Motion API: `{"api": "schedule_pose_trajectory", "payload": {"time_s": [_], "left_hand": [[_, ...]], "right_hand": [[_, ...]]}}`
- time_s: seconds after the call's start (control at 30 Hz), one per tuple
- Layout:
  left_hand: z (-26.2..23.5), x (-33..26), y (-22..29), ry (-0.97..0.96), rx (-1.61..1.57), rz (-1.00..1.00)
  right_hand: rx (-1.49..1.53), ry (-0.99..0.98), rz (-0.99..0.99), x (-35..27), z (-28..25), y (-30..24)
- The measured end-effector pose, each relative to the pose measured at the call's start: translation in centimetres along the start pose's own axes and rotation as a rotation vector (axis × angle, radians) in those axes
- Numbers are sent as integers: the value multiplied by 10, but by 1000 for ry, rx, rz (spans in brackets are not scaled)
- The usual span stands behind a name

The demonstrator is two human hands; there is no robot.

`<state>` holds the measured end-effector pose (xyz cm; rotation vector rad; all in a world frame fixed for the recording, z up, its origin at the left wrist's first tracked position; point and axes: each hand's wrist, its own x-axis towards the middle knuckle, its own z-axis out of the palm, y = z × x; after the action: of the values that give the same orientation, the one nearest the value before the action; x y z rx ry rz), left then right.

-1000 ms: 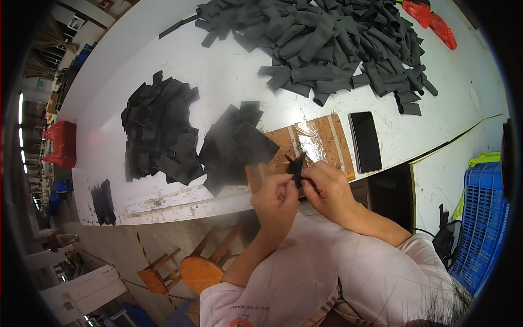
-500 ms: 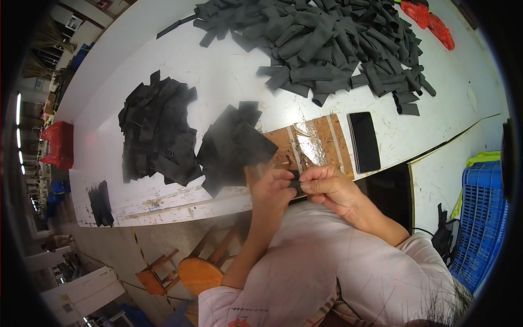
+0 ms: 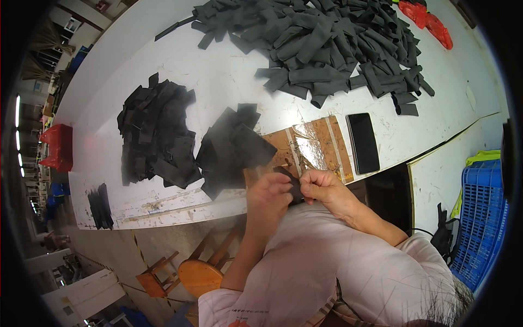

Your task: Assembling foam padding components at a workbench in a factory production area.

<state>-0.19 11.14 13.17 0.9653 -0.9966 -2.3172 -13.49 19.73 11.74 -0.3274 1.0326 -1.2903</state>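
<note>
1. Two bare hands are meeting at the nr edge of a white counter [image 3: 229, 76], seen from above; the person is wearing a pale shirt [image 3: 354, 261].
2. L hand [image 3: 267, 191] is bending its fingers round the L side of a small black cloth pc [image 3: 295, 191]; its grip is nearly closed, fingertips partly hidden.
3. R hand [image 3: 329, 193] is pinching the R side of the same pc btwn thumb & forefinger; its grip is closed.
4. The pc is sitting btwn both hands, at the nr edge of a brown board [image 3: 333, 144] w/ pale strips & a shiny patch; can't tell if it's touching the board.
5. A dark phone [image 3: 363, 143] is lying just R of the board.
6. A black cloth stack [image 3: 234, 147] is lying L of the board, overlapping its edge in view; a bigger black pile [image 3: 158, 131] is spreading farther L, & a small dark bundle [image 3: 100, 207] is lying nr the counter's L corner.
7. A big heap of dark grey tubes [image 3: 327, 49] is covering the far side, w/ red plastic [image 3: 427, 23] lying to its R.
8. A blue crate [image 3: 479, 218] is standing far R; a round wooden stool [image 3: 200, 278] is standing lower L.
</note>
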Motion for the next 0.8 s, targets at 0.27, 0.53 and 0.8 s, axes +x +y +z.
{"api": "schedule_pose_trajectory", "payload": {"time_s": [0.27, 0.53, 0.8], "left_hand": [[5, -17, 20, -393, -260, -148], [17, -15, 10, -20, 641, 566], [30, -25, 24, 97, 328, 400]], "right_hand": [[-90, -143, -373, -5, 12, -15], [-699, 59, -632, -8, 17, -38], [-819, 49, -597, -15, 31, -56]]}}
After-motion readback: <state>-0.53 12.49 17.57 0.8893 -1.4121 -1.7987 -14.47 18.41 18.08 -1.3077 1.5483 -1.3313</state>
